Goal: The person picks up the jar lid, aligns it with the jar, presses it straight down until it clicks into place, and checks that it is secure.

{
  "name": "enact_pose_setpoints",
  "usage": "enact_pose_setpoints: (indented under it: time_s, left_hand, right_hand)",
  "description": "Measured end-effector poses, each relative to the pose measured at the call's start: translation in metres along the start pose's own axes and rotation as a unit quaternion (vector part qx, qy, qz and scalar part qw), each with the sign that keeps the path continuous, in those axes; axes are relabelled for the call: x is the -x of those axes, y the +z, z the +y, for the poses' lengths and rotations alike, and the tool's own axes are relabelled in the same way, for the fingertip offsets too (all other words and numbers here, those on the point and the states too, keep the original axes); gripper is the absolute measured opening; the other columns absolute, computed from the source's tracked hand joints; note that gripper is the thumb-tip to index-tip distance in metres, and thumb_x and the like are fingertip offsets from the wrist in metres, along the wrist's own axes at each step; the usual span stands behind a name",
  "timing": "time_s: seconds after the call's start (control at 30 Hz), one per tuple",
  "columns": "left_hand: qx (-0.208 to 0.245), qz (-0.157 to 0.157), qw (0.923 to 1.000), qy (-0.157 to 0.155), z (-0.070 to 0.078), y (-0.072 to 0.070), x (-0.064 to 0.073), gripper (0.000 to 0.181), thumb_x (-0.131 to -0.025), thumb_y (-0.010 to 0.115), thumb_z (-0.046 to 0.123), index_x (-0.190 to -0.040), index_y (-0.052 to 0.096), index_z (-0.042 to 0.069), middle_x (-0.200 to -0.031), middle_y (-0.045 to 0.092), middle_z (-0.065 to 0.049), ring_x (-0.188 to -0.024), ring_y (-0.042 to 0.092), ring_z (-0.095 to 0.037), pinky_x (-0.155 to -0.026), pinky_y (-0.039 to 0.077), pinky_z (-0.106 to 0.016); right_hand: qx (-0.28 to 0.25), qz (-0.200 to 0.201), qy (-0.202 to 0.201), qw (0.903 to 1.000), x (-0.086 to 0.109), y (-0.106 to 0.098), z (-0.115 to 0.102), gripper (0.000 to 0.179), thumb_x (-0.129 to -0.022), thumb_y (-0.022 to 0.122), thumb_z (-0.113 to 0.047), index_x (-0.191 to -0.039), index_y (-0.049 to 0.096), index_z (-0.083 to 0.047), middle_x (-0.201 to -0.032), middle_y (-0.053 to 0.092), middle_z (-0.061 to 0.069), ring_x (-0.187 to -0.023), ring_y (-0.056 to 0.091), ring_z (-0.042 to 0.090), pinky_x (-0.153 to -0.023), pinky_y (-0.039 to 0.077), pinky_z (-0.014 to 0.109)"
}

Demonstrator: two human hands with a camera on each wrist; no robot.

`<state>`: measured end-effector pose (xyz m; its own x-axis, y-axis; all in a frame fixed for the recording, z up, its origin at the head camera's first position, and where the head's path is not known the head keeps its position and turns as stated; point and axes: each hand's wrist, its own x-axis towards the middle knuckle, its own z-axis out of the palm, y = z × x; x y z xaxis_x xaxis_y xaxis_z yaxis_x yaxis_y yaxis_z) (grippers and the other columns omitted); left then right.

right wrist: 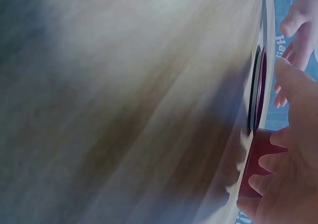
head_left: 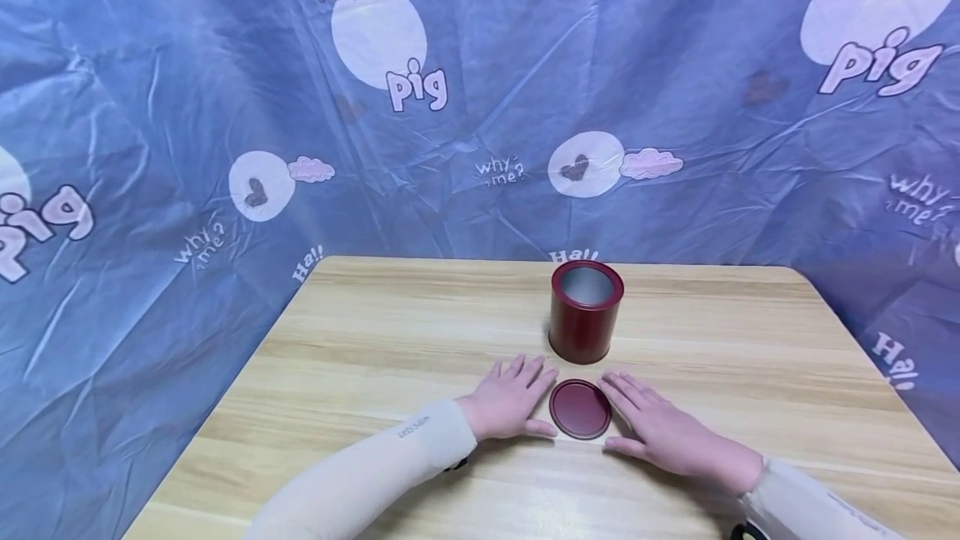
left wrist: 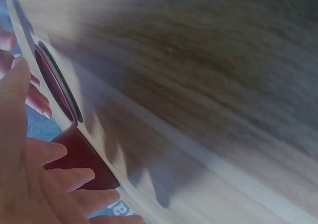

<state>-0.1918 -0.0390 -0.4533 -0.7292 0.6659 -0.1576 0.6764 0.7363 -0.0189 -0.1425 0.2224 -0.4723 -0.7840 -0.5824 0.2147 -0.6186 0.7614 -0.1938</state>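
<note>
A round dark red lid (head_left: pixel 581 409) lies flat on the table between my two hands. Just behind it a dark red tin can (head_left: pixel 582 327) stands upright, its top uncovered and its grey inside showing. To the left of the lid is my left hand (head_left: pixel 508 403), fingers spread and extended, holding nothing. My right hand (head_left: pixel 660 430) is on the lid's other side, fingers extended, also holding nothing. In the left wrist view the lid (left wrist: pixel 57 83) shows edge-on past the thumb. The right wrist view shows the can (right wrist: pixel 258 159) partly hidden behind the fingers.
The hands are over a light wood-grain table (head_left: pixel 390 323). Along its back and sides hangs a blue cloth (head_left: pixel 480 107) printed with pigs, hearts and words. Pale sleeves cover both forearms.
</note>
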Motion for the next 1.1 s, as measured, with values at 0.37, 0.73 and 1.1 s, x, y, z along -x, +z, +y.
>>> enact_pose_setpoints:
  time_s: [0.37, 0.73, 1.1]
  left_hand:
    - [0.032, -0.024, 0.999, -0.02, 0.001, 0.005, -0.004, 0.087, -0.085, 0.052, 0.069, -0.154, 0.027, 0.021, -0.16, 0.025, -0.005, -0.145, 0.03, -0.033, -0.107, 0.039, -0.057]
    - [-0.017, -0.029, 0.9994, -0.011, 0.006, 0.006, -0.006, 0.084, -0.085, 0.05, 0.07, -0.151, 0.032, 0.022, -0.159, 0.028, -0.004, -0.144, 0.032, -0.031, -0.109, 0.04, -0.051]
    - [-0.01, -0.018, 0.9998, -0.003, 0.009, 0.005, -0.008, 0.079, -0.087, 0.053, 0.066, -0.149, 0.036, 0.02, -0.158, 0.031, -0.006, -0.144, 0.032, -0.031, -0.11, 0.039, -0.05]
  right_hand:
    - [-0.011, -0.028, -0.011, 0.9995, -0.005, 0.002, 0.001, 0.078, -0.089, 0.061, -0.052, -0.139, 0.046, 0.005, -0.143, 0.045, 0.026, -0.129, 0.045, 0.046, -0.102, 0.041, 0.058]
    - [-0.019, -0.045, 0.006, 0.9988, -0.008, 0.006, 0.003, 0.078, -0.089, 0.062, -0.051, -0.139, 0.044, 0.006, -0.144, 0.045, 0.026, -0.131, 0.043, 0.046, -0.103, 0.04, 0.058]
    - [-0.028, -0.049, 0.025, 0.9981, -0.011, 0.007, 0.003, 0.077, -0.088, 0.064, -0.049, -0.138, 0.045, 0.007, -0.144, 0.044, 0.027, -0.133, 0.04, 0.047, -0.106, 0.037, 0.058]
